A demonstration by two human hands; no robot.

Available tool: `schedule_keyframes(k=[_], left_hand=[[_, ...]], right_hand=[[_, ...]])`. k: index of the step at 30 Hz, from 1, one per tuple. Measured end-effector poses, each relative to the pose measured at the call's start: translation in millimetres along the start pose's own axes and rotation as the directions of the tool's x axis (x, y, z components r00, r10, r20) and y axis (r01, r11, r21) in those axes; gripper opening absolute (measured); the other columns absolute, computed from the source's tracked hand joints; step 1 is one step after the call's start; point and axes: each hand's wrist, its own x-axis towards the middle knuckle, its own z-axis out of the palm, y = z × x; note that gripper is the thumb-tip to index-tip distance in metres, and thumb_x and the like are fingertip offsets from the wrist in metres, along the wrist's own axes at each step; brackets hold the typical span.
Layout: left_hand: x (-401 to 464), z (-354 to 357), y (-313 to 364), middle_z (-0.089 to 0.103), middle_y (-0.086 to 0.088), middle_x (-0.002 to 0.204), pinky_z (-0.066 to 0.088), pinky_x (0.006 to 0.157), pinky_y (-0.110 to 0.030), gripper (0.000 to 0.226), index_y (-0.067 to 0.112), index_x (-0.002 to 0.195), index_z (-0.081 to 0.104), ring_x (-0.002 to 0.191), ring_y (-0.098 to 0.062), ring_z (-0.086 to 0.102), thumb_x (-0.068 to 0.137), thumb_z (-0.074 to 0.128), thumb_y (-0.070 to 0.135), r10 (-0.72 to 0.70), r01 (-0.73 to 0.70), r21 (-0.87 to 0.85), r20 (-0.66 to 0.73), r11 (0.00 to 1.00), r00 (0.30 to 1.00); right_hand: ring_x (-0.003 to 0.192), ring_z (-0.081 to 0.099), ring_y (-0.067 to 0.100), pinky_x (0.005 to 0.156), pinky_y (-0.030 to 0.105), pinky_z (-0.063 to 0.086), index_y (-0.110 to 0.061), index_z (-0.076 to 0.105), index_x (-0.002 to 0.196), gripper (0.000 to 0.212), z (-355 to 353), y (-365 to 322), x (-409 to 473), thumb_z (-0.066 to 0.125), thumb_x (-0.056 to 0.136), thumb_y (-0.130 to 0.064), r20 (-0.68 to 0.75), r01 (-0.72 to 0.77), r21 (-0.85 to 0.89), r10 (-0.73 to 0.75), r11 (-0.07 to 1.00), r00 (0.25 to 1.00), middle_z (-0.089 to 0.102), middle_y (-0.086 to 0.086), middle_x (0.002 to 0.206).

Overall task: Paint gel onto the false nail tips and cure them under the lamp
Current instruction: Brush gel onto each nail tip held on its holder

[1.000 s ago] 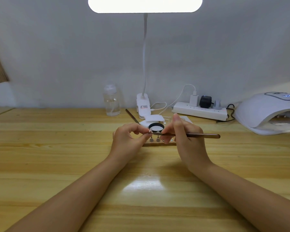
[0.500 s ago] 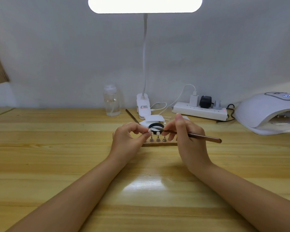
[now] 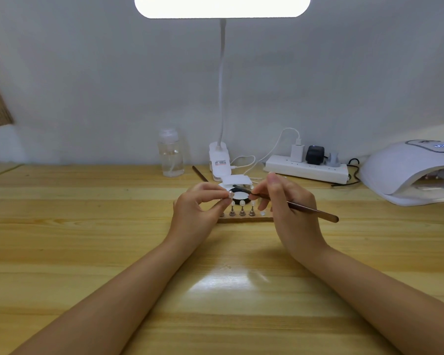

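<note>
At the back left of the wooden table [image 3: 62,252] stands a clear bottle [image 3: 170,155], and beside it the clip base of the desk light [image 3: 219,162] that shines over everything. In front of these, the left hand [image 3: 198,213] has its fingertips pinched closed on one small nail tip [image 3: 230,193] on its stand, lifted just above the wooden holder [image 3: 244,219]. Three more tips on their pegs [image 3: 242,209] stand upright in that holder; whether they already carry gel is too fine to tell from here. Just behind them sits an open little gel pot [image 3: 239,195] with its white lid tilted up. The right hand [image 3: 290,211] grips a thin brush [image 3: 300,206] like a pen, its dark bristle end over the pot and close to the held tip without clearly touching it. Farther right along the wall lies a power strip [image 3: 306,168], and at the far right edge the white curing lamp [image 3: 408,172] waits, well apart from the hands. I judge the work to be in the painting stage, with curing not yet begun for the held tip.
</note>
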Motion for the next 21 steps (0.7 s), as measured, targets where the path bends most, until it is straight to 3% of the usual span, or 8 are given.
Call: schedule_keyframes(k=[2, 5, 9, 14, 18, 21], left_hand=[[-0.2, 0.8, 1.0, 0.064, 0.013, 0.083, 0.042, 0.095, -0.043, 0.025, 0.028, 0.09, 0.067, 0.089, -0.011, 0.061, 0.075, 0.071, 0.009, -0.001, 0.001, 0.011, -0.008, 1.0, 1.0], [-0.6, 1.8, 0.9, 0.065, 0.01, 0.082, 0.038, 0.095, -0.053, 0.028, 0.03, 0.092, 0.066, 0.094, -0.019, 0.061, 0.075, 0.071, 0.008, -0.006, 0.007, 0.018, -0.018, 1.0, 1.0], [0.1, 1.9, -0.1, 0.067, 0.008, 0.085, 0.037, 0.096, -0.053, 0.028, 0.032, 0.091, 0.067, 0.096, -0.02, 0.06, 0.075, 0.071, 0.01, -0.019, 0.019, 0.008, -0.026, 1.0, 1.0], [-0.5, 0.5, -0.6, 0.067, 0.007, 0.087, 0.037, 0.096, -0.053, 0.028, 0.033, 0.091, 0.066, 0.097, -0.021, 0.06, 0.075, 0.071, 0.01, -0.019, 0.019, -0.006, -0.021, 1.0, 1.0], [-0.8, -0.7, -1.1, 0.068, 0.009, 0.085, 0.036, 0.097, -0.053, 0.027, 0.034, 0.089, 0.067, 0.096, -0.017, 0.061, 0.076, 0.071, 0.011, -0.023, 0.023, -0.021, -0.02, 1.0, 1.0], [-0.7, -0.9, -1.6, 0.068, 0.007, 0.085, 0.036, 0.097, -0.054, 0.028, 0.032, 0.092, 0.067, 0.096, -0.019, 0.061, 0.076, 0.071, 0.01, -0.022, 0.022, -0.017, -0.008, 1.0, 1.0]], right_hand=[[0.06, 0.058, 0.003, 0.058, 0.012, 0.044, -0.018, 0.064, 0.071, 0.034, 1.1, 0.8, 0.1, 0.039, 0.094, -0.025, 0.011, 0.046, -0.028, -0.046, 0.999, 0.999, 0.061, -0.012, 0.065], [0.058, 0.058, -0.002, 0.058, 0.008, 0.041, -0.021, 0.063, 0.066, 0.036, 2.2, 1.6, -1.1, 0.04, 0.092, -0.027, 0.039, 0.071, -0.036, -0.07, 0.997, 0.997, 0.061, -0.014, 0.061], [0.051, 0.061, 0.004, 0.052, 0.012, 0.044, -0.015, 0.065, 0.057, 0.044, 0.8, 4.1, -3.5, 0.046, 0.091, -0.037, 0.028, -0.025, 0.12, 0.022, 0.992, 0.999, 0.062, -0.008, 0.053], [0.057, 0.058, -0.005, 0.057, 0.006, 0.04, -0.023, 0.063, 0.066, 0.035, 1.6, 1.8, 0.8, 0.041, 0.093, -0.026, 0.025, 0.113, -0.041, -0.112, 0.993, 0.993, 0.06, -0.016, 0.059], [0.053, 0.062, 0.002, 0.054, 0.011, 0.044, -0.019, 0.065, 0.058, 0.046, 1.4, 5.2, -3.6, 0.044, 0.093, -0.04, 0.034, -0.007, 0.069, 0.004, 0.998, 0.999, 0.063, -0.009, 0.053], [0.055, 0.06, -0.003, 0.055, 0.007, 0.041, -0.021, 0.064, 0.062, 0.042, 2.2, 3.5, -1.8, 0.044, 0.093, -0.039, 0.008, 0.085, 0.022, -0.085, 0.996, 0.996, 0.06, -0.014, 0.054]])
